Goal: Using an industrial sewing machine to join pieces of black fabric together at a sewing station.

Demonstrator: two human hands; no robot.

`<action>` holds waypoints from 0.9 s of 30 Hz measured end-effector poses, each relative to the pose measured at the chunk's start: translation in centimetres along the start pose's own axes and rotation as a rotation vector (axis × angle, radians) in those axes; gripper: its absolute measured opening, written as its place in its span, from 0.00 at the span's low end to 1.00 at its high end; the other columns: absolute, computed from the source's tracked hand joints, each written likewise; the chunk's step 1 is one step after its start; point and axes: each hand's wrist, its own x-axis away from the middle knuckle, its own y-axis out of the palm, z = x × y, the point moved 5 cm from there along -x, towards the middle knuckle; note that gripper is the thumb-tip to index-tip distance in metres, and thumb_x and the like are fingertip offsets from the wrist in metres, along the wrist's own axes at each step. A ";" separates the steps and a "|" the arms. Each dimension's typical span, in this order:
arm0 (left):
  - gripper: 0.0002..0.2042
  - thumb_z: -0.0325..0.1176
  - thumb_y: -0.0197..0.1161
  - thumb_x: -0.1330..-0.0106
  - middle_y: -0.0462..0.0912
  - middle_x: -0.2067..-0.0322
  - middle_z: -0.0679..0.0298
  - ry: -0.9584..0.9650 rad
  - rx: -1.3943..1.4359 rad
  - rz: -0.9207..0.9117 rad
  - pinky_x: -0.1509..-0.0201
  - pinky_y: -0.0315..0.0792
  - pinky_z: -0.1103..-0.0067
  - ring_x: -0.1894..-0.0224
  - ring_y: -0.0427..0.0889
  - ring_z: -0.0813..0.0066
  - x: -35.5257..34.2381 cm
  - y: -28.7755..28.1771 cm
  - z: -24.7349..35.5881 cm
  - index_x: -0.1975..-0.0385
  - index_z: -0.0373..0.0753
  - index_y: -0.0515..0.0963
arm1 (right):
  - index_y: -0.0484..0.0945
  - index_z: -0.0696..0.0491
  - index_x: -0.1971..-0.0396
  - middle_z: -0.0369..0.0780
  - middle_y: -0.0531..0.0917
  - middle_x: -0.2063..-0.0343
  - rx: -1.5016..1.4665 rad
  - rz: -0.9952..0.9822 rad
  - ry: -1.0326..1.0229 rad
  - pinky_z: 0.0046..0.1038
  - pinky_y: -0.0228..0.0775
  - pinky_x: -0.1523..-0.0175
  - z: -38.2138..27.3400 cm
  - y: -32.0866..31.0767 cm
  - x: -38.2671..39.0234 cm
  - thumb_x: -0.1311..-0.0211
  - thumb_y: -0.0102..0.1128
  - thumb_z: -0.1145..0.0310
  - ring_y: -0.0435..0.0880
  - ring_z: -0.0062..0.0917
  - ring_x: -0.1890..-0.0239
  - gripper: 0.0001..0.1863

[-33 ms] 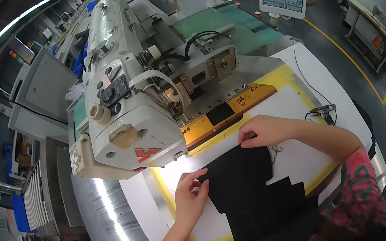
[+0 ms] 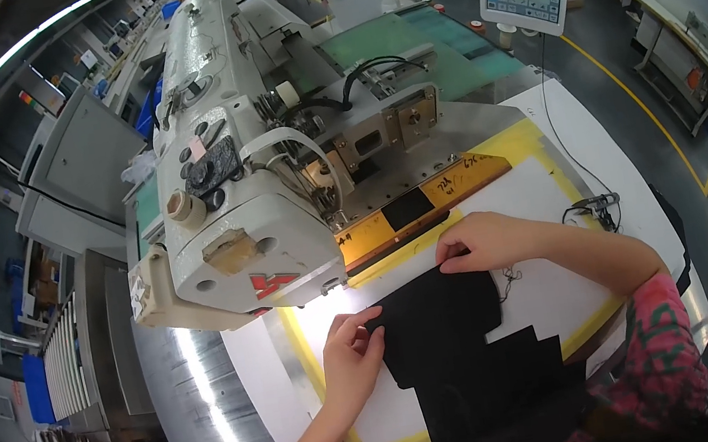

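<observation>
Black cloth (image 2: pixel 459 342): flat, in outline at least, on the white board (image 2: pixel 549 302), within the yellow tape border (image 2: pixel 518 143). Upper edge near the amber bar (image 2: pixel 463 182) but apart from it, with a strip of bare board and tape between. Right side stepped in outline; lowest part lost in shadow toward the lower rim of the view.

Change since the preceding picture: practically none — same hand positions, same lie of the cloth, only a slight drift of machine head (image 2: pixel 257 217) and board in view, consistent with small head movement. Meaning for the work in hand, by judgement: a steady hold during alignment, with no advance toward the bar.

Left hand (image 2: pixel 352 363): at the upper left corner of the cloth, thumb and forefinger narrowly spaced, other fingers curled. Right hand (image 2: pixel 485 241): at the upper edge, farther right, thumb and forefinger tips nearly together. Pinched or merely pressed down — impossible to tell at either hand.

Caution: loose dark thread (image 2: pixel 509 280) on the board, just beside the right edge of the cloth; possible snag during any slide.
</observation>
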 end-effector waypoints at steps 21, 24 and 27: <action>0.28 0.43 0.65 0.42 0.65 0.38 0.54 0.445 -0.844 -0.020 0.34 0.58 0.64 0.36 0.64 0.56 -1.3 1.6 1.0 0.43 0.36 0.70 | 0.80 0.53 0.74 0.38 0.82 0.76 0.283 0.426 -0.048 0.32 0.72 0.65 -0.7 -0.7 -4.0 0.46 0.66 0.61 0.81 0.33 0.71 0.10; 0.30 0.46 0.67 0.45 0.68 0.40 0.54 0.509 -0.871 0.027 0.39 0.62 0.65 0.45 0.71 0.56 -1.5 1.5 1.3 0.44 0.37 0.71 | 0.79 0.53 0.75 0.39 0.81 0.76 0.329 0.462 -0.054 0.33 0.71 0.66 -0.8 -0.8 -3.7 0.47 0.67 0.60 0.81 0.34 0.72 0.11; 0.30 0.46 0.67 0.45 0.67 0.39 0.55 0.521 -0.858 0.015 0.40 0.63 0.66 0.48 0.72 0.55 -1.8 1.3 1.3 0.44 0.37 0.71 | 0.78 0.52 0.76 0.39 0.80 0.77 0.360 0.520 -0.104 0.33 0.70 0.67 -0.7 -0.8 -3.5 0.48 0.68 0.59 0.80 0.35 0.72 0.13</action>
